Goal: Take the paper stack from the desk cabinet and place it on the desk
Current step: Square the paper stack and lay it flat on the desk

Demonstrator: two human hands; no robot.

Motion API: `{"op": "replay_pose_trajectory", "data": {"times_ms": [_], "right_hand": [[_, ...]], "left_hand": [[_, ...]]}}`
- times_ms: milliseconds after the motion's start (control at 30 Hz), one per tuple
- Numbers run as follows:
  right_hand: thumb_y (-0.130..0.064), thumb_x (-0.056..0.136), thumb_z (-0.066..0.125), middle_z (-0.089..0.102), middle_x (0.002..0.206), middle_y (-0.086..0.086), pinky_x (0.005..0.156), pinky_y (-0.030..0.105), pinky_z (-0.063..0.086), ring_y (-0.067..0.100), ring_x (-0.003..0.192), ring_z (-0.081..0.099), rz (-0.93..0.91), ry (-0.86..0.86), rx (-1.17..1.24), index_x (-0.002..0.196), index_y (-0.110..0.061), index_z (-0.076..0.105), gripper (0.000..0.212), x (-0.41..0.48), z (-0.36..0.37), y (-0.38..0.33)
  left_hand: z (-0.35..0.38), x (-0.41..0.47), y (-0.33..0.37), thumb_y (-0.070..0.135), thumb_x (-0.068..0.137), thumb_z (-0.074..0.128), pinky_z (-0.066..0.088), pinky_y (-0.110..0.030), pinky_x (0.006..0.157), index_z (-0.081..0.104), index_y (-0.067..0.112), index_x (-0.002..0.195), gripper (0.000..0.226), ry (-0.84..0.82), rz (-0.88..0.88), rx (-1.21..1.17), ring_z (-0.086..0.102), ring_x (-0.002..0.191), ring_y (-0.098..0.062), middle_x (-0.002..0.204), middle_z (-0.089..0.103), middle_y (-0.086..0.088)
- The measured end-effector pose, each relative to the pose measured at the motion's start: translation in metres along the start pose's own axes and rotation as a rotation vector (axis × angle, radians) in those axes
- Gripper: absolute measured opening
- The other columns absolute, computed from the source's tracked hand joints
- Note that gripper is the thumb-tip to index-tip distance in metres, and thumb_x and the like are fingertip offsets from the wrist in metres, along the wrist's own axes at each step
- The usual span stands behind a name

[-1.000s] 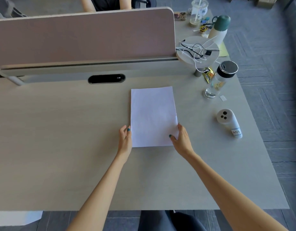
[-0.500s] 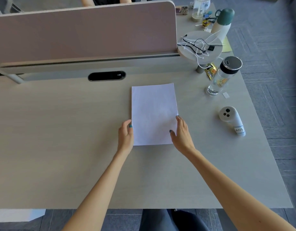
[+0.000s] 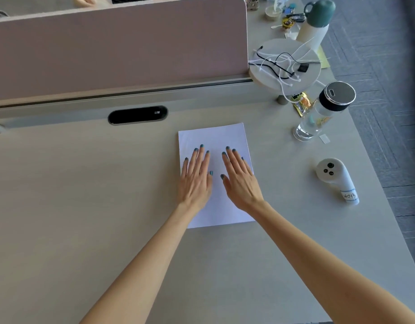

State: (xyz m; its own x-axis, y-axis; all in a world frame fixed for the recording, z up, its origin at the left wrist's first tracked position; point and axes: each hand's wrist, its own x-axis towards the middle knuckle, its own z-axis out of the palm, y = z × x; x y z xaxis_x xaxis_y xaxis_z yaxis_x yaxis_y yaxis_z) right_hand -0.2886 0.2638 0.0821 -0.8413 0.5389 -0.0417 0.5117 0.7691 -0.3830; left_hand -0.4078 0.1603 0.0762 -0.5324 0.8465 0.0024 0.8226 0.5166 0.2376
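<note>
Both forearms are seen reaching in from the near edge of the desk [image 3: 85, 206]. The paper stack [image 3: 213, 139] is laid flat on the desk, right of centre, closer to the far edge than the near one. The left hand [image 3: 196, 181] and right hand [image 3: 240, 183] are pressed palm-down on the stack side by side, fingers extended and slightly spread, nothing gripped; the thumbs are close together but not touching. The far part of the stack and its near edge are left uncovered. Toward the right edge, a white controller [image 3: 337, 180] with a handwritten label is lying well apart from the stack. Farther back near the right edge, a clear bottle [image 3: 318, 118] with a black cap is standing upright, a yellow wrapper [image 3: 301, 104] just beside it. Along the far edge, a black slot [image 3: 137, 115] is set into the desk, with a pink divider [image 3: 117, 43] behind it. At the far right corner, a round stand [image 3: 285, 66] is covered with cables, and a white flask [image 3: 315, 26] with a green lid is seen beyond it.
</note>
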Motion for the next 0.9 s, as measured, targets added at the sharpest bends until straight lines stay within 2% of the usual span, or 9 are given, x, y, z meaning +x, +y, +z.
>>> {"op": "replay_pose_trajectory", "data": {"times_ms": [167,333,500,733,900], "right_hand": [[-0.036,0.101,0.023,0.007,0.163,0.006,0.123,0.038,0.008,0.021,0.151,0.004,-0.006,-0.022,-0.083,0.153,-0.012,0.011,0.059,0.005,0.016,0.006],[-0.036,0.101,0.026,0.013,0.162,0.008,0.123,0.039,0.012,0.023,0.151,0.009,-0.006,-0.035,-0.073,0.152,-0.011,0.017,0.058,0.012,0.024,0.007],[-0.036,0.101,0.028,0.019,0.161,0.009,0.122,0.04,0.014,0.021,0.15,0.014,0.001,-0.021,-0.054,0.152,-0.011,0.022,0.057,0.011,0.034,0.012],[-0.034,0.101,0.03,0.022,0.16,0.009,0.122,0.039,0.015,0.02,0.15,0.014,-0.013,0.048,-0.057,0.151,-0.011,0.024,0.055,0.008,0.037,0.013],[-0.034,0.101,0.031,0.021,0.161,0.009,0.122,0.039,0.014,0.021,0.15,0.016,-0.007,0.004,-0.077,0.151,-0.011,0.024,0.056,0.009,0.033,0.012]], "left_hand": [[0.015,0.003,-0.001,0.027,0.1,0.028,0.016,-0.043,0.121,0.027,0.008,0.151,0.054,-0.034,0.018,0.056,0.021,0.15,-0.025,0.161,0.022,-0.01],[0.022,0.006,-0.005,0.027,0.096,0.029,0.034,-0.048,0.114,0.038,0.006,0.146,0.055,-0.074,0.014,0.072,0.036,0.144,-0.028,0.156,0.035,-0.013],[0.03,0.005,-0.007,0.031,0.098,0.027,0.018,-0.046,0.116,0.028,0.012,0.151,0.056,-0.096,0.0,0.099,0.027,0.148,-0.026,0.16,0.026,-0.009],[0.032,0.003,-0.006,0.032,0.098,0.026,0.021,-0.055,0.118,0.024,0.015,0.153,0.057,-0.072,-0.01,0.127,0.022,0.15,-0.022,0.162,0.021,-0.006],[0.022,0.004,-0.006,0.034,0.1,0.022,0.023,-0.055,0.117,0.03,0.013,0.151,0.056,-0.127,-0.001,0.086,0.027,0.148,-0.024,0.16,0.028,-0.007]]}}
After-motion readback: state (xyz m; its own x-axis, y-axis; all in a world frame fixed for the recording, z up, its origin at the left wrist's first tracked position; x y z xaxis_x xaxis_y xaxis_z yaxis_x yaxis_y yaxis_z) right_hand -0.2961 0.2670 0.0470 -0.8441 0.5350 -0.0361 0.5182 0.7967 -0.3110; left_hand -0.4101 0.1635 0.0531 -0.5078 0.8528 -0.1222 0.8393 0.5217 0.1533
